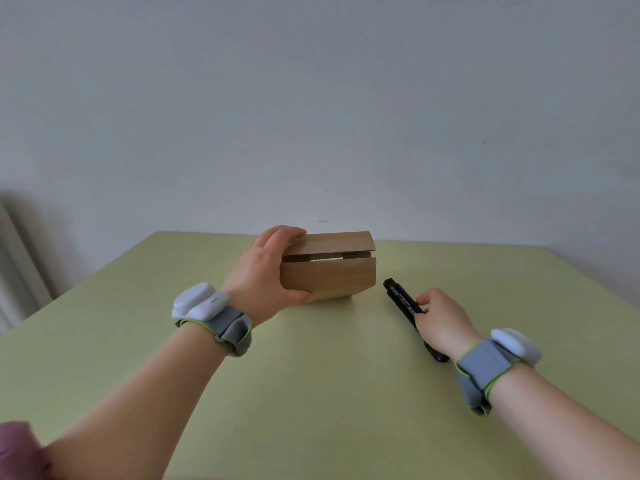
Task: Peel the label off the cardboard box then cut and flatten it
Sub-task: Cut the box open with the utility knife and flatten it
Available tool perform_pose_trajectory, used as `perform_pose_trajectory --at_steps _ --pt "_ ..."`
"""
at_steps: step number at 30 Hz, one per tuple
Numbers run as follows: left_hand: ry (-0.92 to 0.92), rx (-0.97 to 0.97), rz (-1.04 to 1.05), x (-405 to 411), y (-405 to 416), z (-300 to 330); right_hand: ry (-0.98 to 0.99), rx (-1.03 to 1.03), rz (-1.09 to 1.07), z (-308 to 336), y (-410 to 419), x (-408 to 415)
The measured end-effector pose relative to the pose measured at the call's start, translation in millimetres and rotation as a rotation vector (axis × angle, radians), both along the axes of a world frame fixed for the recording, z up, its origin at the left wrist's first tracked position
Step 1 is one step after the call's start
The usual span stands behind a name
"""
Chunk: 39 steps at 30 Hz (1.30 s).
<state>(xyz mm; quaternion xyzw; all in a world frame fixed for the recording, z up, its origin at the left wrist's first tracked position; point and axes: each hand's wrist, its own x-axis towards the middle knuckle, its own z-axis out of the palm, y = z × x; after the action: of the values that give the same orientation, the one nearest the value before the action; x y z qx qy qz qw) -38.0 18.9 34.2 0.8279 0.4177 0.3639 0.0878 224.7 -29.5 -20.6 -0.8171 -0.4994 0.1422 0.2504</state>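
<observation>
Table (311, 393) pale green – plain white wall (311, 98) behind.

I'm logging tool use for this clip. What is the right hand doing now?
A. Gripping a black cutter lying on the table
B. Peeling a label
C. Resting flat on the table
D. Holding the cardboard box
A: the right hand curls round the black cutter on the green table, while the left hand holds the cardboard box.

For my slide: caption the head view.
Left hand grips cardboard box; right hand holds black cutter on green table.
</observation>
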Motion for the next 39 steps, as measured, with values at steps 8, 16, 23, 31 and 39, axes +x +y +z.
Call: perform_pose_trajectory --at_steps 8,16,23,31,39 --pt "0.052 0.02 -0.011 5 -4 -5 -0.146 0.031 -0.022 4 4 -1" --pt "0.082 0.029 0.005 10 -7 -10 0.328 0.638 0.329 41 -11 -46" --pt "0.072 -0.003 -0.053 10 -14 -9 0.169 0.647 0.427 43 -14 -40" --pt "-0.247 -0.155 0.054 23 -26 -1 0.201 0.699 0.294 54 -12 -45" --pt "-0.227 -0.191 0.228 32 -27 10 0.166 0.712 0.172 60 -9 -51"
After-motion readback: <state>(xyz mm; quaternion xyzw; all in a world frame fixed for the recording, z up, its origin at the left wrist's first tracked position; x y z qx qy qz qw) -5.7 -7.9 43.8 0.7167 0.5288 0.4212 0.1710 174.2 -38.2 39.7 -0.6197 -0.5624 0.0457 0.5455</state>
